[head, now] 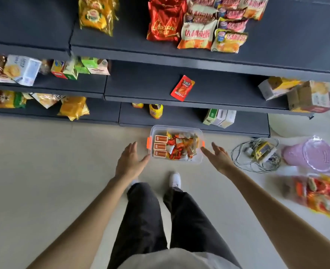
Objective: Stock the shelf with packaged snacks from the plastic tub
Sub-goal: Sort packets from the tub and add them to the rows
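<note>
A clear plastic tub (198, 160) with orange latches stands on the floor in front of the dark shelf unit (144, 88). It holds small snack packets (181, 147) and three orange boxes (160, 146). My left hand (131, 161) hangs just left of the tub, fingers straight, holding nothing. My right hand (218, 155) is just right of it, palm turned up, fingers spread and empty. One red snack packet (182, 88) lies alone on the middle shelf.
Bags of snacks (197, 33) fill the upper shelf, and boxes (309, 97) stand at the right of the middle shelf. On the floor to the right lie a tangle of cables (257, 154), a pink basket (311, 154) and a pile of packets (323, 193). My feet stand behind the tub.
</note>
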